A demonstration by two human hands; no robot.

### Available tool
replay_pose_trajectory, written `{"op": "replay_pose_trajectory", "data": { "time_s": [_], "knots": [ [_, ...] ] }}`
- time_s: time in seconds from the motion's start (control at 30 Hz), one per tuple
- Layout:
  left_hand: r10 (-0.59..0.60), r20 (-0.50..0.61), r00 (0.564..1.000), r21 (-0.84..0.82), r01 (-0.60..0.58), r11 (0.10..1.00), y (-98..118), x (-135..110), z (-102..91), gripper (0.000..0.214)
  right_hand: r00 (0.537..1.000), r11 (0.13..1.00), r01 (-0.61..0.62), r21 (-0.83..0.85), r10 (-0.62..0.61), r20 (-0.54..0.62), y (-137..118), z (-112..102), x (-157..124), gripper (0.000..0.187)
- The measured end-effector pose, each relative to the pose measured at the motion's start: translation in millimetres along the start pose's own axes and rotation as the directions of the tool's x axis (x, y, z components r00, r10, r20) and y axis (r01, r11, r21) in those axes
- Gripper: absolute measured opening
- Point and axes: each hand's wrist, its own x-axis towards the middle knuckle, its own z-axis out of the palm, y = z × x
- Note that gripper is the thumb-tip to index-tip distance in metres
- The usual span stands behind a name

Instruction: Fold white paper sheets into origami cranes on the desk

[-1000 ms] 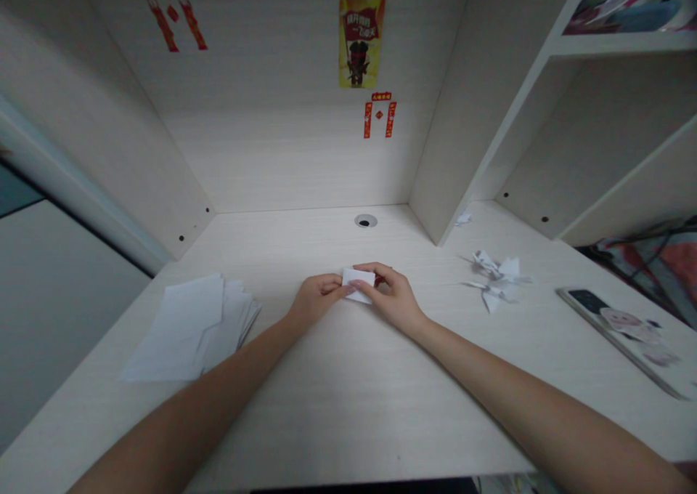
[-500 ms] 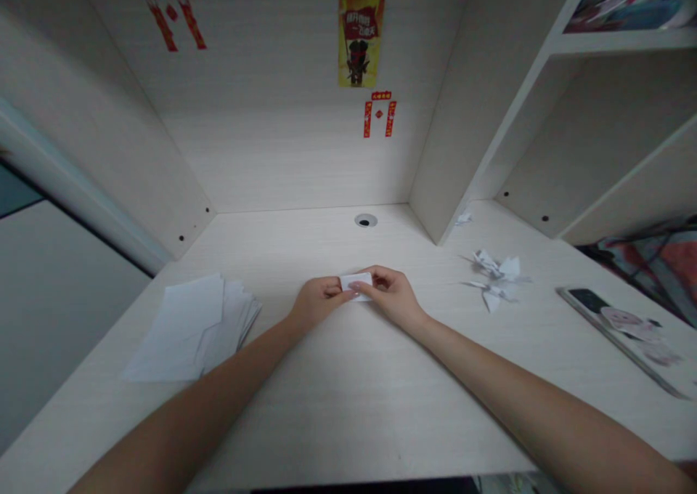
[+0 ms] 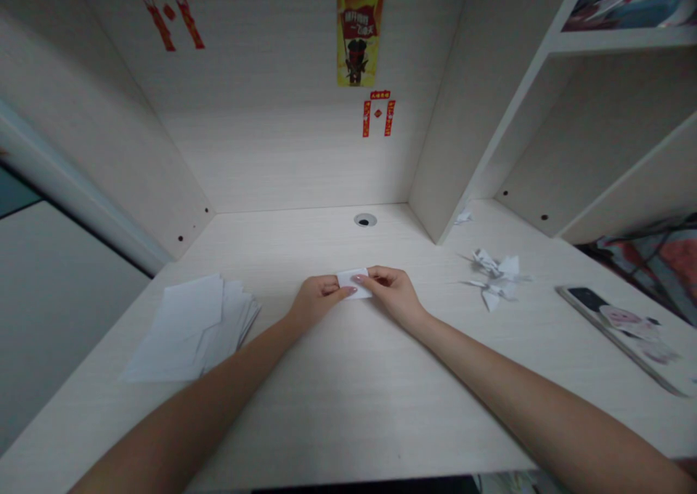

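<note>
A small folded piece of white paper (image 3: pixel 353 274) is pinched between my two hands over the middle of the desk. My left hand (image 3: pixel 320 298) grips its left side, with the thumb on the near face and the fingers curled behind. On the right side, my right hand (image 3: pixel 393 292) is closed on the same paper, its thumb lying across the front. The paper's far side and some fingertips are hidden. Left of my left forearm lies a stack of white paper sheets (image 3: pixel 190 312). Several folded white paper figures (image 3: pixel 498 272), resembling cranes, rest to the right.
A phone in a decorated case (image 3: pixel 621 334) lies at the right. Behind the hands, a round cable hole (image 3: pixel 364 220) opens in the desk (image 3: pixel 327 407). An upright divider panel (image 3: pixel 451 152) stands at the back right, with a scrap of white paper (image 3: pixel 464 217) beside its foot.
The thumbs have slid slightly apart on the folded paper, so more of its front shows. Both hands stay in nearly the same place, and the view has shifted a little.
</note>
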Motion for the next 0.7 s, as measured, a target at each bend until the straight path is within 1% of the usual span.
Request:
{"op": "replay_pose_trajectory", "data": {
  "time_s": [0.37,0.6,0.7],
  "knots": [
    [0.023,0.008,1.0,0.082,-0.023,0.996,-4.6,0.9,-1.0,0.039,0.999,0.999,-0.035,0.018,0.035,-0.005,-0.5,-0.5,-0.3,0.027],
    [0.017,0.03,0.999,0.075,-0.019,0.997,-0.8,0.4,-0.8,0.037,0.998,0.998,-0.062,0.019,0.062,0.013,1.0,-0.3,0.4,0.031],
    [0.02,0.015,1.0,0.112,-0.022,0.993,-1.0,0.9,-1.5,0.038,0.999,0.998,-0.037,0.043,0.036,0.022,0.4,-0.4,1.2,0.031]
  ]
}}
